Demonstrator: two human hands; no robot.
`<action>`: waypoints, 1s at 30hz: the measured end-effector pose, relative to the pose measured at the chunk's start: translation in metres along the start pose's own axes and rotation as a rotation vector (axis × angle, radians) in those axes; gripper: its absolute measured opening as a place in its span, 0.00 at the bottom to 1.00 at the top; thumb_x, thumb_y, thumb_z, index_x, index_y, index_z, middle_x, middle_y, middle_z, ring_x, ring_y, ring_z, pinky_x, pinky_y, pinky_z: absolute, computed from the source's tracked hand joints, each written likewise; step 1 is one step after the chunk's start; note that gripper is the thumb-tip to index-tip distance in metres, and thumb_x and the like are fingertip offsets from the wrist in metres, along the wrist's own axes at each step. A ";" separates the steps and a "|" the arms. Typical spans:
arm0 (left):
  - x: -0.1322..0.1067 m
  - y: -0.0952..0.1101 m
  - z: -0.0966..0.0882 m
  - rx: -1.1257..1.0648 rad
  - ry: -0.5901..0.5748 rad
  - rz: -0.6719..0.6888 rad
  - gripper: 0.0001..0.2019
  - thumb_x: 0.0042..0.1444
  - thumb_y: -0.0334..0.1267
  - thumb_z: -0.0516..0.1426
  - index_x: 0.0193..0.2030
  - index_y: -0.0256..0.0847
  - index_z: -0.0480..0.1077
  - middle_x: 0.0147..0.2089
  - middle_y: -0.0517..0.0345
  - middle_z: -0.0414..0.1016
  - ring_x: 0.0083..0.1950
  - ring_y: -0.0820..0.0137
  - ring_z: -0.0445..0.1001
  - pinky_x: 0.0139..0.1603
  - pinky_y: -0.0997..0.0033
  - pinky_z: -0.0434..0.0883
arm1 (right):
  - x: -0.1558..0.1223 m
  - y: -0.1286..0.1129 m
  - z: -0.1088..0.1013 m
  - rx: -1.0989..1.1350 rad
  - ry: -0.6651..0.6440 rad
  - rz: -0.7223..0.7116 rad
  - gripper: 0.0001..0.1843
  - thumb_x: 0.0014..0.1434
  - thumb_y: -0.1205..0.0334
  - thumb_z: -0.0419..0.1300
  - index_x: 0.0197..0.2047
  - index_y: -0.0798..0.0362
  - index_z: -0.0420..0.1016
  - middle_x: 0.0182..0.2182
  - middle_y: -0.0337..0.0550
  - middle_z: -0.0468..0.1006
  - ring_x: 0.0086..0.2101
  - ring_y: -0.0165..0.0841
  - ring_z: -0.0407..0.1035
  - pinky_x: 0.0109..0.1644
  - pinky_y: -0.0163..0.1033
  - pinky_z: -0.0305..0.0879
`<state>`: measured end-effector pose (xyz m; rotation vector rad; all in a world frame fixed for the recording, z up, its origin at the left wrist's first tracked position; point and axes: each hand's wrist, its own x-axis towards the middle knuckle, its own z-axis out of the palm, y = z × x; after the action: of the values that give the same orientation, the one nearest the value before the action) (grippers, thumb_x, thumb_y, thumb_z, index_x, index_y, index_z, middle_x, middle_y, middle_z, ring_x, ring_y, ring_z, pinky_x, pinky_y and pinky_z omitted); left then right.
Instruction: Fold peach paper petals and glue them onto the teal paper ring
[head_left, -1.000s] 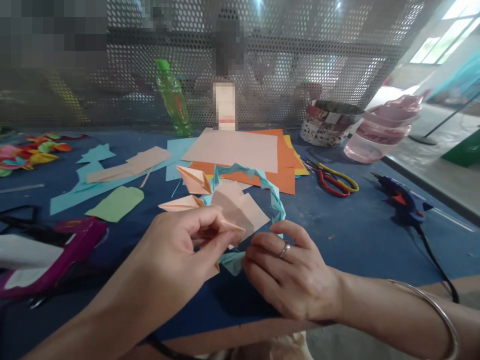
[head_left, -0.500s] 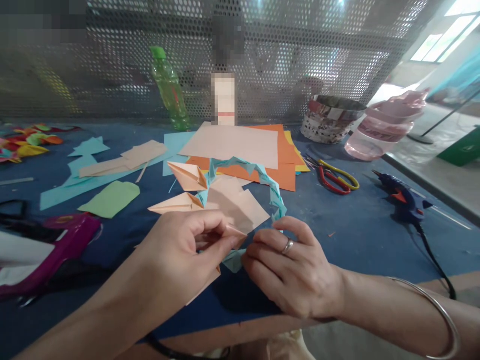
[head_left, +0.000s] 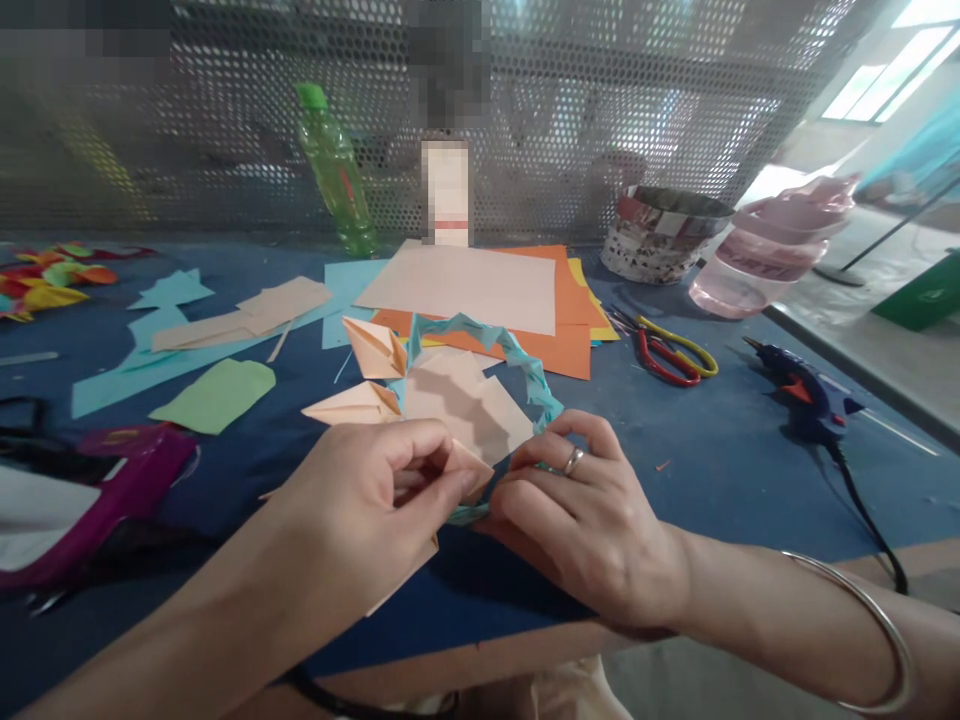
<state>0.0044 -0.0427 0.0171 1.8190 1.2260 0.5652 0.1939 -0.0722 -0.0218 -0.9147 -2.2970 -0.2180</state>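
A ring of folded light-blue paper [head_left: 534, 375] is held up in front of me, with folded peach paper petals [head_left: 375, 350] standing out from its left side. My right hand [head_left: 592, 520], wearing a ring, is closed on the lower right part of the paper ring. Between thumb and fingers my left hand [head_left: 375, 510] pinches a folded peach paper piece [head_left: 471, 466], its tip pointing right. Another peach petal [head_left: 405, 580] shows below the left hand. The palm side of both hands is hidden, and whether the pinched piece touches the ring I cannot tell.
Sheets of peach paper [head_left: 465, 290] and orange paper [head_left: 574, 345] lie behind the ring. Red-and-yellow-handled scissors [head_left: 675, 355], a blue glue gun [head_left: 814, 390] with a cord and a pink bottle [head_left: 765, 255] are at right. A magenta object [head_left: 142, 480], green paper [head_left: 217, 395] and a green bottle [head_left: 337, 175] are at left.
The paper ring has tilted and shifted slightly left, its lower blue edge now showing less. My right hand has turned a little with it; my left hand keeps its pinch.
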 end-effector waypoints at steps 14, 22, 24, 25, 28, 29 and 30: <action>-0.003 0.002 -0.003 0.120 -0.061 -0.012 0.14 0.57 0.47 0.54 0.25 0.44 0.72 0.21 0.64 0.69 0.24 0.73 0.66 0.19 0.80 0.62 | 0.002 0.005 0.004 0.154 -0.033 0.178 0.11 0.60 0.60 0.59 0.28 0.53 0.64 0.22 0.34 0.72 0.29 0.29 0.65 0.49 0.42 0.54; -0.002 0.009 -0.002 0.106 -0.064 -0.045 0.14 0.56 0.46 0.55 0.25 0.42 0.71 0.22 0.64 0.69 0.23 0.74 0.66 0.20 0.82 0.63 | 0.001 0.005 0.005 0.210 -0.058 0.218 0.11 0.59 0.61 0.61 0.28 0.54 0.64 0.22 0.33 0.72 0.29 0.28 0.66 0.50 0.42 0.53; -0.003 0.012 -0.002 0.102 -0.064 -0.050 0.13 0.56 0.45 0.55 0.24 0.41 0.71 0.21 0.65 0.69 0.23 0.75 0.65 0.20 0.82 0.63 | 0.001 0.006 0.006 0.221 -0.065 0.227 0.11 0.58 0.61 0.62 0.29 0.54 0.64 0.23 0.33 0.73 0.29 0.28 0.66 0.50 0.42 0.53; -0.003 0.013 -0.003 0.102 -0.064 -0.045 0.13 0.56 0.45 0.55 0.24 0.41 0.71 0.21 0.65 0.69 0.22 0.75 0.66 0.20 0.82 0.64 | 0.001 0.006 0.006 0.226 -0.065 0.229 0.11 0.57 0.61 0.63 0.29 0.54 0.64 0.23 0.33 0.73 0.30 0.28 0.66 0.50 0.43 0.53; -0.004 0.014 -0.005 0.144 -0.075 -0.023 0.13 0.55 0.44 0.55 0.24 0.42 0.71 0.21 0.64 0.71 0.23 0.74 0.69 0.21 0.80 0.65 | 0.001 0.006 0.006 0.237 -0.066 0.229 0.10 0.57 0.62 0.63 0.30 0.54 0.65 0.23 0.33 0.74 0.30 0.29 0.67 0.50 0.43 0.53; -0.004 0.013 -0.006 0.167 -0.082 -0.015 0.12 0.55 0.44 0.55 0.25 0.42 0.72 0.21 0.64 0.72 0.23 0.73 0.70 0.21 0.80 0.65 | 0.001 0.006 0.006 0.239 -0.066 0.229 0.10 0.57 0.62 0.63 0.30 0.54 0.65 0.23 0.34 0.74 0.30 0.29 0.67 0.50 0.43 0.53; -0.004 0.013 -0.007 0.187 -0.089 -0.007 0.11 0.55 0.44 0.55 0.26 0.42 0.73 0.22 0.63 0.73 0.24 0.72 0.71 0.21 0.79 0.66 | 0.001 0.006 0.005 0.240 -0.066 0.229 0.10 0.57 0.62 0.63 0.30 0.55 0.65 0.23 0.34 0.74 0.30 0.29 0.67 0.50 0.43 0.53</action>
<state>0.0044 -0.0458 0.0319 1.9726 1.2595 0.3716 0.1947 -0.0652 -0.0260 -1.0595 -2.1947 0.1844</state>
